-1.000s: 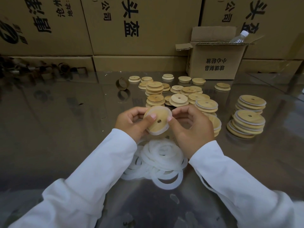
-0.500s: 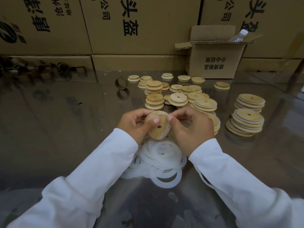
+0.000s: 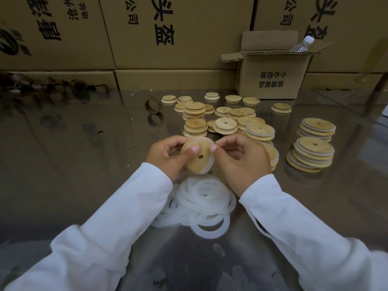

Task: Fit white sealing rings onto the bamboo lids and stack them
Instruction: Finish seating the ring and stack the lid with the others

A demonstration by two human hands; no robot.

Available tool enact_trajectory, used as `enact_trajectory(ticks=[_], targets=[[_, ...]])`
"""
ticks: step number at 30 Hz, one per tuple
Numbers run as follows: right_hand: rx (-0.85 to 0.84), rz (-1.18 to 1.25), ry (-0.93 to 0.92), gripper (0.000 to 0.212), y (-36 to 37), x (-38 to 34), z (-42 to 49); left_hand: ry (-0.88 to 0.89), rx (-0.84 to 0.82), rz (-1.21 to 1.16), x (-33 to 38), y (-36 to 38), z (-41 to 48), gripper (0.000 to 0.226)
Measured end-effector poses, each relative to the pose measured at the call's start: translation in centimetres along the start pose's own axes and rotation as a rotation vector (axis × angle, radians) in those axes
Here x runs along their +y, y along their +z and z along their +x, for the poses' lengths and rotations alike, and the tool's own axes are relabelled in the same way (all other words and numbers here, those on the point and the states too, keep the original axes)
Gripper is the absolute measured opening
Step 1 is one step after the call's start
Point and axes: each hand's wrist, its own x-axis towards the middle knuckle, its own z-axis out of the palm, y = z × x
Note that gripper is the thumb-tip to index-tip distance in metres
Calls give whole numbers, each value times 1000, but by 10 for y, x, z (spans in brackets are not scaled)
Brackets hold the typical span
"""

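Here the bamboo lid (image 3: 198, 157) sits right between the two hands, held off the table and tilted so that its flat face, with the small centre hole, looks up at the person. The white sealing ring (image 3: 210, 162) shows along the lid's upper and right edge (whether it is seated all the way round cannot be told). The left hand (image 3: 168, 155) grips the lid from the left, thumb laid on the face. The right hand (image 3: 241, 161) pinches the ring at the right rim. Directly below lies the heap of loose rings (image 3: 201, 203). The ringed stacks (image 3: 312, 153) stand well off to the right, nearer the right hand, so that hand looks likelier to carry the lid over. Bare lids (image 3: 195, 122) lie beyond on the steel table (image 3: 84, 175).
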Motion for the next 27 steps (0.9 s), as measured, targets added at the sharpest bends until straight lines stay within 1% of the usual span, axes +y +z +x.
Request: enact_trajectory(ticks=[3, 8, 11, 17, 24, 27], targets=[[31, -34, -9, 12, 1, 1, -2, -64, 4, -92, 1, 1, 0, 8], [-9, -136, -43, 10, -1, 2, -1, -102, -26, -31, -5, 2, 2, 15], [-56, -199, -58, 10, -1, 3, -1, -34, -35, 20, -6, 0, 1, 14], [-39, -120, 40, 20, 0, 4, 2, 78, -64, 83, -4, 0, 1, 18], [-31, -35, 138, 14, -2, 4, 5, 149, -94, 103, -3, 1, 1, 18], [-33, -40, 112, 15, -3, 2, 5, 153, -89, 100, -2, 0, 1, 17]])
